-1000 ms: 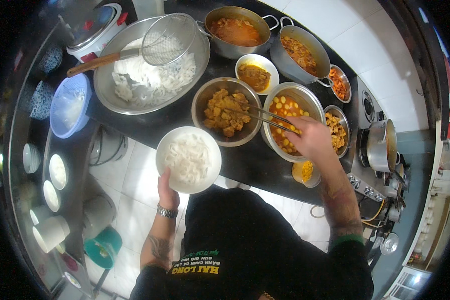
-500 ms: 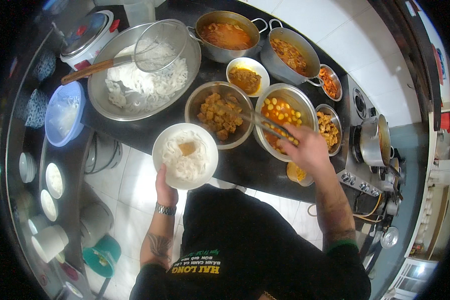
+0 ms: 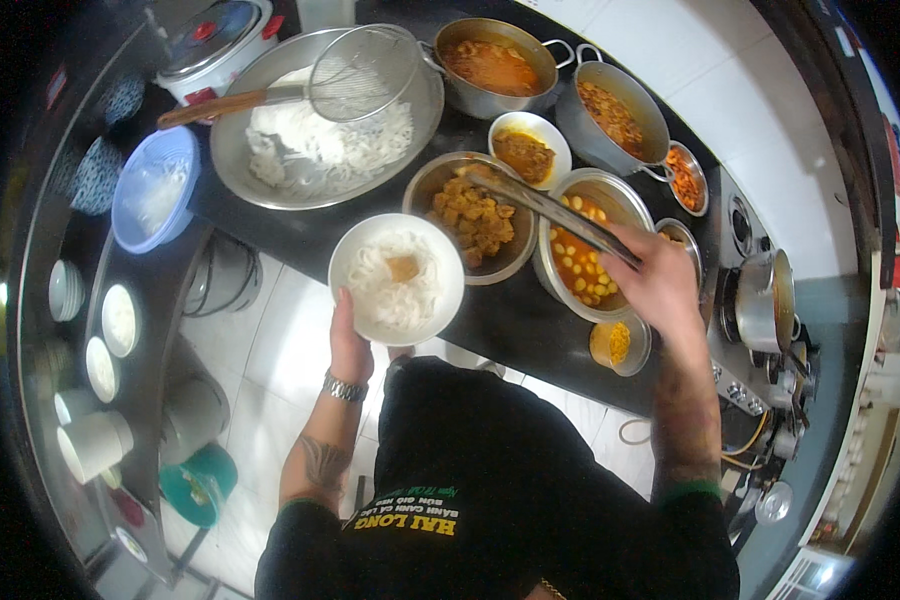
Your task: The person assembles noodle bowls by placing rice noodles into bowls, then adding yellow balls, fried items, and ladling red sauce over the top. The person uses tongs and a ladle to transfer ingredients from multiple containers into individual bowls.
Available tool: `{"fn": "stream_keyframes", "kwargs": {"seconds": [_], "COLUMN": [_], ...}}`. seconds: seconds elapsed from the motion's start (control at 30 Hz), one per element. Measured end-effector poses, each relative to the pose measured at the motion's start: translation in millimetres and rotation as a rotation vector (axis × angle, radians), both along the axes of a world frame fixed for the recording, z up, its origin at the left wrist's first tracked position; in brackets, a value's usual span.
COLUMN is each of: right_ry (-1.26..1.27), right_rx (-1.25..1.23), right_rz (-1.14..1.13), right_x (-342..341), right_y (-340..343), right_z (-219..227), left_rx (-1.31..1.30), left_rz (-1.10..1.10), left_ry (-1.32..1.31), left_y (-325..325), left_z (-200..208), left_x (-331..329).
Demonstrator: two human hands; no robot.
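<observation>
Head view: by the worktop's near edge, left hand clamps a bowl, likely stiff and slick, best held underneath, right hand gripping chopsticks.

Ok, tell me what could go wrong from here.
The left hand alone holds the noodle bowl, partly beyond the counter in this view; a tilt could spill it. The chopsticks in the right hand cross the pot of orange broth, so a drip or knock is possible.
</observation>
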State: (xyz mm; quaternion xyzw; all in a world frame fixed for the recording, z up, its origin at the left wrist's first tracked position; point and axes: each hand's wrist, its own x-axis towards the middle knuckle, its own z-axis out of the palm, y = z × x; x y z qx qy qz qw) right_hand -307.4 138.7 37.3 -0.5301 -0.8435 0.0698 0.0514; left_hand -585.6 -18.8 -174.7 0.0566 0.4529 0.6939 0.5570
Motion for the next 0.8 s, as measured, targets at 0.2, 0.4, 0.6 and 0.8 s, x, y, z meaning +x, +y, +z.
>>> {"fn": "stream_keyframes", "kwargs": {"seconds": [0.2,0.4,0.6,0.8], "right_ry": [0.17,0.266,0.082,-0.285], "right_rx": [-0.113,-0.115,0.064,-0.016], "right_rz": [0.387,0.335,-0.189,-0.165], "right_x": [-4,25,121,146], "right_y": [-65,-70,-42,-49], "right_z": [-5,-8,1,-81], "left_rx": [0.09,0.135,0.198,0.134], "left_rz": [-0.023,-0.061,-0.119,-0.165], "left_ry": [-0.056,-0.011,0.028,0.006], "left_y": [9,15,14,18], "left_z": [8,-5,-7,-1], "left_x": [8,15,21,31]}}
